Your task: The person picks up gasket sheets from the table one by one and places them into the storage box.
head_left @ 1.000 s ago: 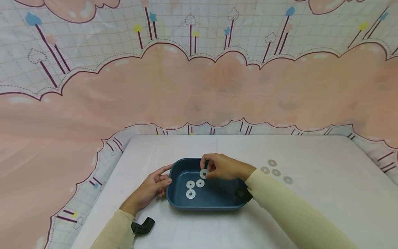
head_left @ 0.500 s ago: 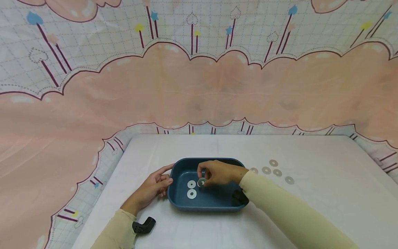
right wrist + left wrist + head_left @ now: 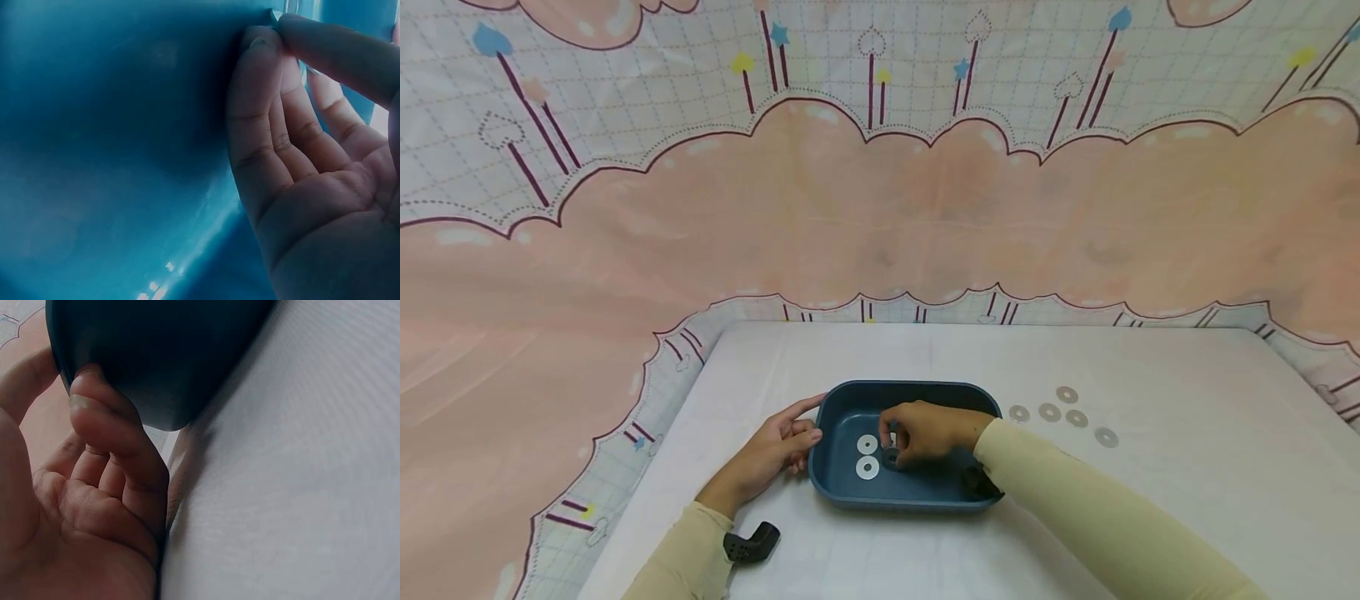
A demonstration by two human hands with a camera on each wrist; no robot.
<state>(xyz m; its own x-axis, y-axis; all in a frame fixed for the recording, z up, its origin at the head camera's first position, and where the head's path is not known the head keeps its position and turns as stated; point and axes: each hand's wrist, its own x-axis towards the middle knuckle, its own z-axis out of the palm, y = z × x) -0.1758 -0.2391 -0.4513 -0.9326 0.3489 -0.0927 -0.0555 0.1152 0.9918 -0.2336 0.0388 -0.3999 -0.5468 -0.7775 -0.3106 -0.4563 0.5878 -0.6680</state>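
Pinching a washer [image 3: 891, 456] between thumb and fingertips, the right hand [image 3: 925, 433] sits low inside the blue tray [image 3: 917, 500], with the washer at or just above the tray floor (which of the two cannot be told from the head view). In the right wrist view the thumb and forefinger [image 3: 262, 94] meet at the top of the frame against the blue inner wall [image 3: 112, 125], and the washer shows there only as a thin pale sliver.

No brand, label or readable writing shows on anything.

Counting: two more washers [image 3: 867, 456] lie flat on the tray floor, one behind the other, just left of the held one. Five washers [image 3: 1060, 412] lie loose on the white table [image 3: 1150, 500], right of the tray and apart from it. One tray, two hands.

The left hand [image 3: 771, 454] rests against the tray's left end, forefinger stretched along the rim and the other fingers loosely curled against the outer wall [image 3: 156, 362]; it touches rather than grasps.

A black wrist mount [image 3: 748, 543] shows by the left sleeve, another [image 3: 973, 482] under the right wrist, hiding part of the tray's near right corner. A pink and white patterned cloth [image 3: 880, 208] hangs behind the table.
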